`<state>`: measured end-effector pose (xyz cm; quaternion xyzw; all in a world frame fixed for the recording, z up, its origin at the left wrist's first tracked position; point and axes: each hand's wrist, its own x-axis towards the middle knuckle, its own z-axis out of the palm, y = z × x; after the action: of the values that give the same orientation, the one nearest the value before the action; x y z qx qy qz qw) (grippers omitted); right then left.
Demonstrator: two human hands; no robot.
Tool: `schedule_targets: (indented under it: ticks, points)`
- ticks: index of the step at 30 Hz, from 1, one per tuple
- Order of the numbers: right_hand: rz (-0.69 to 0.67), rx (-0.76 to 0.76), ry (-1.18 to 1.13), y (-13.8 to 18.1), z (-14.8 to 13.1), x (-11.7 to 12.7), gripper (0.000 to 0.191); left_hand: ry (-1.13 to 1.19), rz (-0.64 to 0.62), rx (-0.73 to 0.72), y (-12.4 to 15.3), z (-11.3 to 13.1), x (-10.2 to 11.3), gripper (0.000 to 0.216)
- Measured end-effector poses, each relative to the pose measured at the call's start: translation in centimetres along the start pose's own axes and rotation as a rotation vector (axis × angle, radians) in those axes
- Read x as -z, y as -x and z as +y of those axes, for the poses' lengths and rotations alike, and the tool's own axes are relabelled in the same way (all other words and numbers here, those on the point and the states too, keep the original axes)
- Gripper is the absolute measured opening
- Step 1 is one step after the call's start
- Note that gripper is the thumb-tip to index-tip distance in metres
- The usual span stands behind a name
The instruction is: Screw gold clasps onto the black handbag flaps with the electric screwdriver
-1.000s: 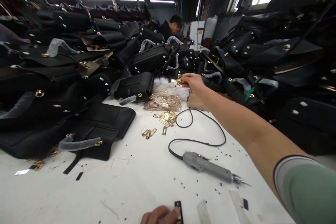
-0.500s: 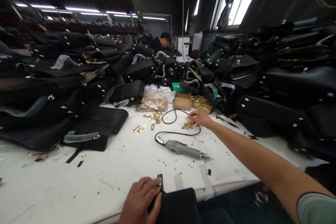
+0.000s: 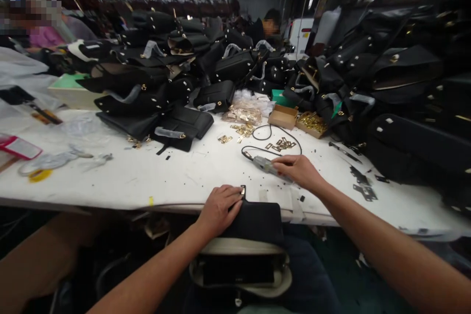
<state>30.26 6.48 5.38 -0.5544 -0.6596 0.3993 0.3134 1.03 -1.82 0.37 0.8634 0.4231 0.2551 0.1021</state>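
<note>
Under your left hand (image 3: 220, 210), the black leather-looking bag flap (image 3: 259, 217) is smooth with a faint sheen — its cream lining (image 3: 253, 244) looks matt and softer. At your right hand (image 3: 297, 169), the long grey corded screwdriver (image 3: 262, 163) has a dull, plastic-looking body. Ahead of you, small gold rectangular metal plates (image 3: 243, 130) gleam; the open brown cardboard box (image 3: 282, 119) stays matt — like your smooth white tabletop (image 3: 206, 176).

Right hand (image 3: 299, 169) hides front end of screwdriver (image 3: 260, 162); grip unclear. Left hand (image 3: 220, 209) partly covers metal plate (image 3: 243, 190). Black specks (image 3: 250, 178) too small to identify.
</note>
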Motion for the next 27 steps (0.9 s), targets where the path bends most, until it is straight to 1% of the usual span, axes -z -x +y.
schedule_targets:
  ticks: [2, 4, 6, 8, 11, 14, 16, 18, 20, 22, 23, 25, 27]
  points:
    - [-0.041, 0.048, 0.011, 2.1, -0.4, -3.2, 0.022, -0.002, -0.012, 0.016, 0.1, 0.1, -0.1, 0.020]
    - [-0.052, 0.121, 0.065, 3.3, -0.5, -5.7, 0.017, -0.002, -0.014, 0.017, 0.2, 0.1, -0.1, 0.020]
    - [-0.036, 0.198, 0.174, 3.7, -0.5, -7.5, 0.015, -0.003, -0.011, 0.012, 0.2, 0.1, -0.2, 0.020]
    - [0.010, 0.257, 0.308, 3.7, -0.5, -8.4, 0.016, -0.004, -0.008, 0.005, 0.1, 0.0, -0.2, 0.019]
    - [0.042, 0.324, 0.484, 3.7, -0.7, -9.2, 0.022, 0.000, -0.013, 0.007, 0.1, -0.1, -0.4, 0.019]
    - [-0.015, 0.375, 0.545, 4.0, -1.1, -9.8, 0.023, 0.008, -0.024, 0.014, 0.2, -0.2, -0.4, 0.020]
    - [-0.087, 0.381, 0.506, 4.1, -1.2, -10.0, 0.020, 0.017, -0.031, 0.017, 0.3, -0.3, -0.5, 0.020]
    - [-0.160, 0.354, 0.404, 3.9, -1.0, -9.9, 0.018, 0.027, -0.029, 0.017, 0.3, -0.3, -0.4, 0.020]
    - [-0.183, 0.305, 0.281, 3.3, -0.7, -9.7, 0.017, 0.037, -0.022, 0.019, 0.3, -0.3, -0.4, 0.020]
    - [-0.175, 0.265, 0.217, 2.5, -0.2, -9.5, 0.022, 0.046, -0.022, 0.019, 0.2, -0.4, -0.3, 0.021]
    - [-0.177, 0.256, 0.224, 2.1, -0.1, -9.5, 0.027, 0.049, -0.025, 0.020, 0.2, -0.4, -0.3, 0.020]
    - [-0.225, 0.266, 0.287, 1.3, 0.1, -9.4, 0.034, 0.053, -0.027, 0.024, 0.1, -0.5, -0.3, 0.020]
    - [-0.296, 0.289, 0.350, 0.7, 0.0, -9.4, 0.032, 0.056, -0.023, 0.026, 0.1, -0.5, -0.4, 0.019]
